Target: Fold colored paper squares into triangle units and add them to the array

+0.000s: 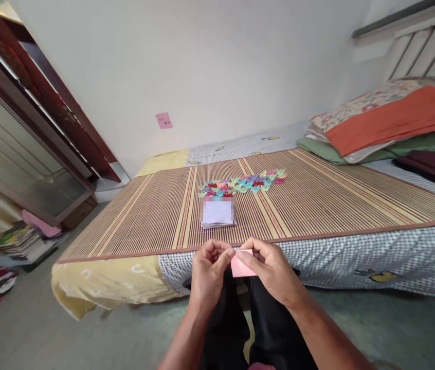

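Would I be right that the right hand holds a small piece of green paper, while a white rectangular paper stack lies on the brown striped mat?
Not quite: the head view shows the right hand holding a small piece of pink paper, not green; the rest is right.

Pink paper (243, 272), brown-striped mat (144, 216), multicoloured paper shapes (258, 183)
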Action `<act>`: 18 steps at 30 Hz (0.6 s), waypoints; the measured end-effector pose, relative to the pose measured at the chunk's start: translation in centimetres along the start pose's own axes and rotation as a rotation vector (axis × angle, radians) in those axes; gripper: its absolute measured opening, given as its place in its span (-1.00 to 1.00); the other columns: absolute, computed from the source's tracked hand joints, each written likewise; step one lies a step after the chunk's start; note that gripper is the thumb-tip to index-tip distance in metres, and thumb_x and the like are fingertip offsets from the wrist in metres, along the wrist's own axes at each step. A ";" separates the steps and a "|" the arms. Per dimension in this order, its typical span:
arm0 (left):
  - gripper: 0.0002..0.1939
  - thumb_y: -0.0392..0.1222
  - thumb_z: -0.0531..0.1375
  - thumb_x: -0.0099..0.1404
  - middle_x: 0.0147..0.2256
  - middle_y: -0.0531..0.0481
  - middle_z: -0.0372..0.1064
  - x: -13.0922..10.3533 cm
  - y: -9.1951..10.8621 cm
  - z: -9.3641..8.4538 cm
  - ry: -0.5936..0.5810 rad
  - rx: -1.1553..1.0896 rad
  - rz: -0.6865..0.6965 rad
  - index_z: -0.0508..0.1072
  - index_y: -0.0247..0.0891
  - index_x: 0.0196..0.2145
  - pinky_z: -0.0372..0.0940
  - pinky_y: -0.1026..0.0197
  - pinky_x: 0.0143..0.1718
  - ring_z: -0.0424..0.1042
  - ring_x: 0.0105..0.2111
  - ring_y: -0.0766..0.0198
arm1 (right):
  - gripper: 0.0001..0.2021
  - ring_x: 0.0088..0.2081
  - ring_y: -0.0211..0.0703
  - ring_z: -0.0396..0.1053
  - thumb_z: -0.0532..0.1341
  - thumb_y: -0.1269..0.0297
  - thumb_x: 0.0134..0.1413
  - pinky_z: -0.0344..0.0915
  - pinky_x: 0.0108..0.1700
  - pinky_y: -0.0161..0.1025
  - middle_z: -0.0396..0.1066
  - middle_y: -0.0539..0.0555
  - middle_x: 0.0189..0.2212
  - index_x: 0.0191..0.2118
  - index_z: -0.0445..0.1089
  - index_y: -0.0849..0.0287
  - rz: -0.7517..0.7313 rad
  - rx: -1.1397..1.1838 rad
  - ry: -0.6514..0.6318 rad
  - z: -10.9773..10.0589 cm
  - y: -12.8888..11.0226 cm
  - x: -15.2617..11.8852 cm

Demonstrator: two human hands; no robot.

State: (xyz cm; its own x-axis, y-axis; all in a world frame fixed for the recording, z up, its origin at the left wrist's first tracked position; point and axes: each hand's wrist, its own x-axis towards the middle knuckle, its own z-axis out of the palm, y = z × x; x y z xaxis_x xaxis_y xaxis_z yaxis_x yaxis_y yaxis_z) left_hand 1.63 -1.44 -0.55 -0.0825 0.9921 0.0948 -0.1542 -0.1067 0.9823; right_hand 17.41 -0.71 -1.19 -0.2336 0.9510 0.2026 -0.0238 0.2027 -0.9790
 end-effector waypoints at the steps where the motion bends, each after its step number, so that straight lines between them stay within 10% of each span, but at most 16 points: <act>1: -0.68 -0.04 0.45 0.15 -0.53 0.08 0.41 -0.1 0.0 0.1 0.047 -0.009 0.018 0.45 -0.29 -0.40 0.22 0.35 -0.46 0.33 -0.52 0.38 | -0.69 -0.46 -0.24 0.27 0.30 0.02 0.20 0.19 -0.42 -0.33 0.30 -0.05 -0.51 -0.38 0.38 0.17 0.018 0.031 0.021 0.1 0.1 0.0; 10: -0.90 -0.15 0.26 0.40 -0.29 -0.01 0.51 -2.8 -0.6 0.7 0.035 0.261 0.253 0.51 -0.21 -0.22 0.37 0.24 -0.21 0.50 -0.30 0.26 | -0.60 -0.48 -0.26 0.26 0.37 -0.10 0.10 0.20 -0.44 -0.34 0.34 -0.04 -0.52 -0.36 0.40 0.18 0.072 0.188 0.220 1.1 0.3 0.5; 18: -0.85 -0.12 0.34 0.31 -0.38 -0.02 0.51 -1.9 -1.0 0.1 0.098 0.208 0.161 0.60 -0.25 -0.24 0.33 0.27 -0.32 0.45 -0.38 0.27 | -0.72 -0.48 -0.28 0.33 0.29 0.04 0.25 0.28 -0.42 -0.34 0.43 -0.01 -0.42 -0.17 0.45 0.17 -0.011 0.202 0.159 1.5 0.4 -0.1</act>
State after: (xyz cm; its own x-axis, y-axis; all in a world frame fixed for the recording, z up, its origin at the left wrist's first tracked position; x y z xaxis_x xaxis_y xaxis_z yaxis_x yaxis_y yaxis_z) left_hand 1.99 -3.22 -1.66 -0.1859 0.9513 0.2459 0.0735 -0.2361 0.9690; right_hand 15.98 -1.06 -1.63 -0.0766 0.9770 0.1992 -0.2229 0.1780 -0.9585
